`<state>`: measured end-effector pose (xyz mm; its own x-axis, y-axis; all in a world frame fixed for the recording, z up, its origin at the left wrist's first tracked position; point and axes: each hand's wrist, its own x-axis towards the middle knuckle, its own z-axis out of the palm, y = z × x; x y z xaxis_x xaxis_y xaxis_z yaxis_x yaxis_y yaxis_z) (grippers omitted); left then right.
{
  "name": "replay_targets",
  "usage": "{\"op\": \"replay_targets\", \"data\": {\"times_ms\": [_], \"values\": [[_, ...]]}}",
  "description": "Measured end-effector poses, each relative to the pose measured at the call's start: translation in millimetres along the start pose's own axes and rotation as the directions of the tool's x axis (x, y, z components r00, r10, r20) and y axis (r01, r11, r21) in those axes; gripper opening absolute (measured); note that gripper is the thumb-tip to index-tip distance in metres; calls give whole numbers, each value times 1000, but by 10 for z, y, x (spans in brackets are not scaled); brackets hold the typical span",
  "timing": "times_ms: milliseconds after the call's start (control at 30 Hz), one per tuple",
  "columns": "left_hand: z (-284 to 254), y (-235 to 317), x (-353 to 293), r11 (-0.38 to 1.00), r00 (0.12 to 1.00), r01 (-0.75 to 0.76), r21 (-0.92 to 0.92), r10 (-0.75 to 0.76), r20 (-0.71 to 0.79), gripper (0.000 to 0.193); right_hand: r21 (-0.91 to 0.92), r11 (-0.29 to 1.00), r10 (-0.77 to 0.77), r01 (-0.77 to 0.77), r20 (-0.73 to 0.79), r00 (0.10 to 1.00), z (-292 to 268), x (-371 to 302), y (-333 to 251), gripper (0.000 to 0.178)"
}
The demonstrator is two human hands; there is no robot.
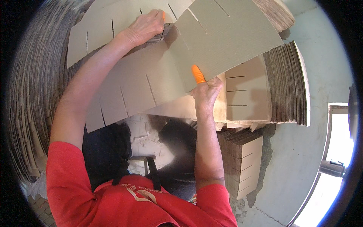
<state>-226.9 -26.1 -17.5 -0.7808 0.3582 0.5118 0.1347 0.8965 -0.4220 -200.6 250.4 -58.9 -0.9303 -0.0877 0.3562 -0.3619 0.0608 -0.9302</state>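
My right hand (206, 90) pinches the lower corner of a slotted grey-brown cardboard strip (223, 41), an orange rubber cot on the thumb. The strip tilts up toward the right. My left hand (145, 25) reaches far up and grips the top edge of a thin bundle of slotted cardboard strips (132, 87) that lie fanned out below it; an orange fingertip cot shows at its far side. Both forearms stretch up from my red shirt.
A thick stack of cardboard pieces (285, 89) stands on edge at the right. A smaller slotted stack (244, 162) sits below it. A tall curved pile of cardboard sheets (34, 94) fills the left. Pale concrete floor (302, 159) lies right; a bright doorway (336, 151) is at far right.
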Motion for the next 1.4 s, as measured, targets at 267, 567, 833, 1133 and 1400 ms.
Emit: {"op": "replay_targets", "data": {"times_ms": [267,567,833,1133,1400], "values": [[12,36,-61,999,994,51,8,-52,95,25,-8,971,237,-237,34,971,-62,-24,-173,26],[-391,460,-127,979,973,-203,-11,203,107,28,-13,972,234,-235,146,961,-64,43,-213,13],[-654,878,-226,947,954,-298,-122,299,-12,12,-204,971,160,-127,156,975,-228,162,-617,10],[-980,884,-282,754,972,202,-625,-232,34,53,-204,964,188,-173,58,980,-155,10,-244,21],[603,-414,-60,949,945,300,94,-310,108,34,-165,980,127,-115,63,990,-18,-11,-323,16]]}}
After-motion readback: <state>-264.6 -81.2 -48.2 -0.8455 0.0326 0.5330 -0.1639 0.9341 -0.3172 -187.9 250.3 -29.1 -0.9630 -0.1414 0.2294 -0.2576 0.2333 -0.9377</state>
